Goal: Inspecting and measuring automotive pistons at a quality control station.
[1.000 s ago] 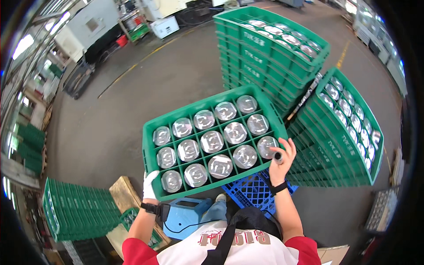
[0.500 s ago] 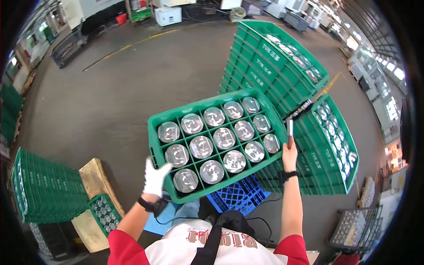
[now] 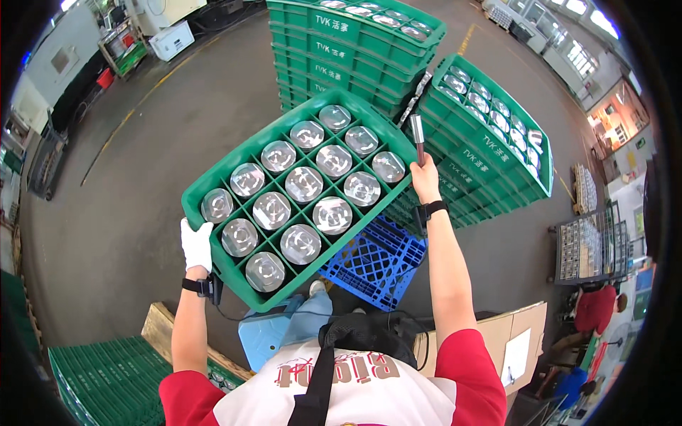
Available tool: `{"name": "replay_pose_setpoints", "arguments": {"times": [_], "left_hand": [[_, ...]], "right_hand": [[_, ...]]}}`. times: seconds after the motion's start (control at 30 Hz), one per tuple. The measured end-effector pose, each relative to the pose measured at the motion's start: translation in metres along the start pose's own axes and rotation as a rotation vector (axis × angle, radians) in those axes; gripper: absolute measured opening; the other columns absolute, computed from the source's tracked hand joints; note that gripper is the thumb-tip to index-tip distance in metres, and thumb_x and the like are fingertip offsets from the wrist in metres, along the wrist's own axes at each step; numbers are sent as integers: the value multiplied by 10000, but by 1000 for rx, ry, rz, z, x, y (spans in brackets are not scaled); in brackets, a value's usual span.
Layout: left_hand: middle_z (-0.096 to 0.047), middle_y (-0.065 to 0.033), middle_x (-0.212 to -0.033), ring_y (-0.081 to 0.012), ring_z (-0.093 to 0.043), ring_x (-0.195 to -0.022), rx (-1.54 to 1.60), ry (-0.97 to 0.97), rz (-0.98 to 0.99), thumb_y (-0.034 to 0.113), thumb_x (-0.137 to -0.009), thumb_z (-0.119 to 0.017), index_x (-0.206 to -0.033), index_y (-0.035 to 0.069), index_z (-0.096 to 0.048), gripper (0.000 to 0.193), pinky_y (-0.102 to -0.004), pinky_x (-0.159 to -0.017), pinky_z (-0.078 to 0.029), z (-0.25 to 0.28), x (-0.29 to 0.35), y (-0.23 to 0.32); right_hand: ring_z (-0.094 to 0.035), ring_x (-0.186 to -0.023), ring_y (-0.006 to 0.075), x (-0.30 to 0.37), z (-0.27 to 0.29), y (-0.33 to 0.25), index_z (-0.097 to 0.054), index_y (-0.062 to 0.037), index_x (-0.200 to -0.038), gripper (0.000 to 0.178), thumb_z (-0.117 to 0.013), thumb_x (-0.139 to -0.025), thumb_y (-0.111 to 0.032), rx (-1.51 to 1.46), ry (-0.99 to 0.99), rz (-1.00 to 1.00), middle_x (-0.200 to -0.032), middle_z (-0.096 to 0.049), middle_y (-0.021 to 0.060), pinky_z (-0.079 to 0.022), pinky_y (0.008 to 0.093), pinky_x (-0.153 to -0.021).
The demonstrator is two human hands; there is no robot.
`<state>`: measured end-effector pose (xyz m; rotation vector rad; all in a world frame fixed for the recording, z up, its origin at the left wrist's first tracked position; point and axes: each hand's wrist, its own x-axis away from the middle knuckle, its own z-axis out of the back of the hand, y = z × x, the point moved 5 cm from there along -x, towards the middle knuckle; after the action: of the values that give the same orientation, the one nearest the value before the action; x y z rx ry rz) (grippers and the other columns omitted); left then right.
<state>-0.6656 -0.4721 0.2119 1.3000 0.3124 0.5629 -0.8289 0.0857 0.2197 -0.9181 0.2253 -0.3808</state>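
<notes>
A green divided tray (image 3: 266, 304) lies tilted before me, several round silver metal pistons (image 3: 304, 184) in its compartments. My left hand (image 3: 197, 245), in a white glove, closes on the tray's left edge, the thumb over the rim. At the opposite edge my bare right hand (image 3: 426, 181) is wrapped round the brown handle of a tool (image 3: 417, 131) with a shiny metal cylinder at its upper end. Whether these right fingers also touch the tray I cannot tell. What supports the tray from below is mostly hidden.
Beyond the tray rises a stack of green trays (image 3: 341, 53), and a second stack (image 3: 469, 163) stands at right, both topped with pistons. Below lie a blue pallet (image 3: 376, 263) and a light blue stool (image 3: 259, 337). More trays (image 3: 114, 376) are lower left; a wire cart (image 3: 590, 245) stands right.
My left hand, spread beside the tray before, now grips its edge. The view has turned, so tray and stacks appear farther left. The tool stays in my right hand.
</notes>
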Motion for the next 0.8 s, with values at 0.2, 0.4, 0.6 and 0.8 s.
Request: {"name": "replay_pose_setpoints", "arguments": {"times": [0.2,0.4,0.6,0.8], "left_hand": [[-597,-71,-996,-173,-566,-879,138,-54,49,33,-823,-666,-1105,19,-515,320,-331,-788,-497,3,-10,-3],[-599,-87,-992,-173,-574,-861,225,3,103,93,-821,-737,-1110,9,-509,378,-323,-750,-513,8,-10,-12],[-574,-166,-1121,-222,-600,-923,213,128,276,179,-809,-775,-1276,-38,-408,632,-350,-776,-548,1,2,-3],[-613,-109,-1203,-271,-628,-1034,545,-146,330,30,-824,-663,-1310,66,-516,509,-421,-897,-542,-16,51,25]], "right_hand": [[-676,-963,324,24,4,6,-577,-71,-1237,382,-574,-865,-158,-16,45,7,-1026,-699,172,-506,418,-865],[-689,-900,339,23,7,-10,-599,-14,-1164,316,-568,-866,-114,0,26,98,-952,-696,207,-521,425,-820],[-655,-945,421,15,17,-26,-596,-21,-1194,346,-594,-900,-201,330,-67,252,-992,-680,244,-518,490,-813],[-646,-1026,385,2,10,-33,-618,-36,-1224,388,-626,-902,-252,307,-188,244,-1087,-675,223,-521,451,-873]]}}
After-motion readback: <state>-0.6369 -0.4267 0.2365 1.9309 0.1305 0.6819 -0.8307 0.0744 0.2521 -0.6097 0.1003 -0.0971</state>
